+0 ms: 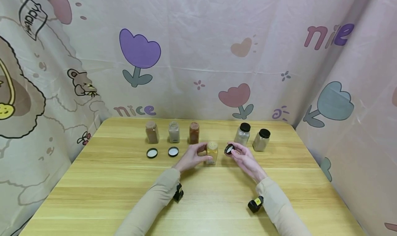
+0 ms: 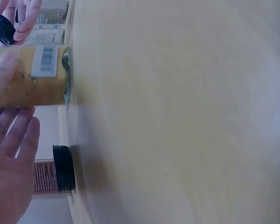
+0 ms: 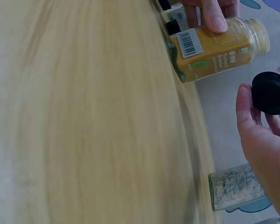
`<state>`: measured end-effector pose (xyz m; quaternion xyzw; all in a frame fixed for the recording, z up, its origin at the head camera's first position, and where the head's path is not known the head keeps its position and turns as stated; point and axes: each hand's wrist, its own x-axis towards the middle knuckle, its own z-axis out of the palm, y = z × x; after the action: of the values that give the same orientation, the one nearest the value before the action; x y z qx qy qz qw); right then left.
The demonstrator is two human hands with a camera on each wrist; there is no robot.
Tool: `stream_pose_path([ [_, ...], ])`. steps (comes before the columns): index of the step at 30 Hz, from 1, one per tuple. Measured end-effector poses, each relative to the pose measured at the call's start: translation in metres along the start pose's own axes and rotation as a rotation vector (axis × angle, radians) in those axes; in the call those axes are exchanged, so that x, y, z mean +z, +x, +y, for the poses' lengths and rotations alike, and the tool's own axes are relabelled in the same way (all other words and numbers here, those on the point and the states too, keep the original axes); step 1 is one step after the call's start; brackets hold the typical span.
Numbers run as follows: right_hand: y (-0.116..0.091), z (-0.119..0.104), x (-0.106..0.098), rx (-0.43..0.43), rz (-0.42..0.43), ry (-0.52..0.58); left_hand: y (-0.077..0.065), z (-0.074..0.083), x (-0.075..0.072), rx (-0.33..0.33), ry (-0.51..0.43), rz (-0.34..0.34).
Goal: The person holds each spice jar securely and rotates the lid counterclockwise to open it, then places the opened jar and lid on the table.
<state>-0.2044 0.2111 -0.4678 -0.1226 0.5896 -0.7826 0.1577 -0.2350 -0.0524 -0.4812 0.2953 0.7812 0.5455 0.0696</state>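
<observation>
My left hand (image 1: 193, 156) grips an uncapped spice jar (image 1: 212, 154) of yellow powder, thumb on the near side, fingers behind. The jar is upright, with a perforated shaker top; a barcode label (image 3: 190, 43) shows low on its side in the right wrist view. To the right, my right hand (image 1: 245, 159) pinches a black screw lid (image 3: 269, 93) between thumb and fingers. The lid is tilted, its pale inside showing in the head view, and is apart from the jar. Just behind the right hand stands a capped jar (image 1: 242, 135) of whitish contents.
Along the back stand three uncapped jars: brown (image 1: 152, 132), white (image 1: 174, 132) and reddish (image 1: 194, 133). Two black lids, one at left (image 1: 152, 153) and another (image 1: 173, 151), lie inside up before them. A second capped jar (image 1: 261, 140) stands at right on the wooden table (image 1: 211, 208).
</observation>
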Motion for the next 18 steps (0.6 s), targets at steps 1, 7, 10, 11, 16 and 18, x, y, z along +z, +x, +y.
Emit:
stream_pose_path([
  [1, 0.0, 0.0, 0.0, 0.008, 0.0, -0.003, 0.001, 0.0, 0.001, -0.006, 0.008, 0.011],
  [7, -0.003, 0.002, -0.002, 0.034, -0.007, -0.025, 0.009, 0.001, 0.003, -0.01, 0.063, 0.084],
  [10, -0.004, 0.003, -0.002, 0.031, -0.014, -0.033, 0.013, 0.003, 0.004, -0.01, 0.074, 0.119],
  [11, -0.005, 0.004, -0.002, 0.03, -0.018, -0.034, 0.014, 0.003, 0.005, -0.015, 0.079, 0.131],
  [16, -0.005, 0.005, -0.002, 0.021, -0.027, -0.022, 0.021, 0.003, 0.006, -0.034, 0.102, 0.192],
  [18, -0.006, 0.005, -0.002, 0.018, -0.027, -0.015, 0.024, 0.003, 0.007, -0.038, 0.112, 0.216],
])
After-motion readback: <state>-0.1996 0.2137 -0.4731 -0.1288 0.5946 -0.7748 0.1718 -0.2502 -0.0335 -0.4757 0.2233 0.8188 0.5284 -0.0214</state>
